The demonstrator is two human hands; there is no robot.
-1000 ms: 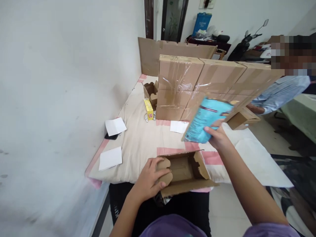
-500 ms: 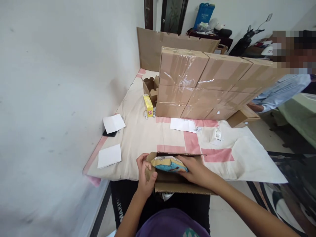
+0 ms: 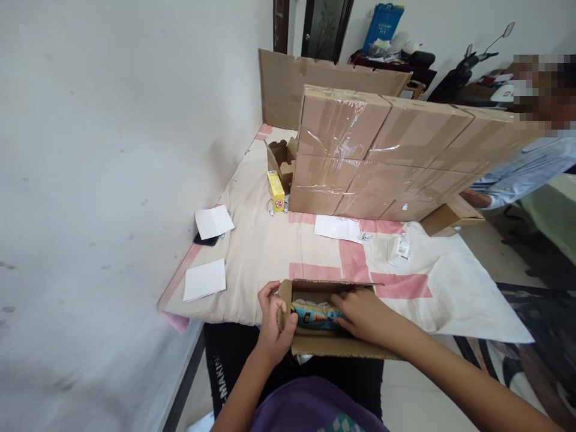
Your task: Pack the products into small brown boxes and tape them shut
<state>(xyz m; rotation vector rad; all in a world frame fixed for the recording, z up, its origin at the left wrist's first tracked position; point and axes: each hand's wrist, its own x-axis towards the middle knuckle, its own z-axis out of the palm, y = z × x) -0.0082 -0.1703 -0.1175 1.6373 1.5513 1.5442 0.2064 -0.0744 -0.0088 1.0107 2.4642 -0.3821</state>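
An open cardboard box (image 3: pixel 346 347) sits at the near edge of the bed-like surface, close to my body. My left hand (image 3: pixel 275 324) is closed round the box's left end, thumb on the near side. Inside the box lies a blue and yellow snack packet (image 3: pixel 312 315), lengthwise along its left part. My right hand (image 3: pixel 360 312) reaches in from the right, its fingers closed on the packet's right end. Part of the packet is hidden under those fingers.
A wall of taped cardboard boxes (image 3: pixel 337 126) stands across the cloth. Beside it are a yellow carton (image 3: pixel 276 192) and a small open box (image 3: pixel 281 159). White papers (image 3: pixel 204 281) lie left. Another person's sleeve (image 3: pixel 517 174) shows behind the boxes at right.
The snack packet has gone down from the box's top opening to lie inside it. My right hand has lowered with it, while my left hand keeps its hold on the box.
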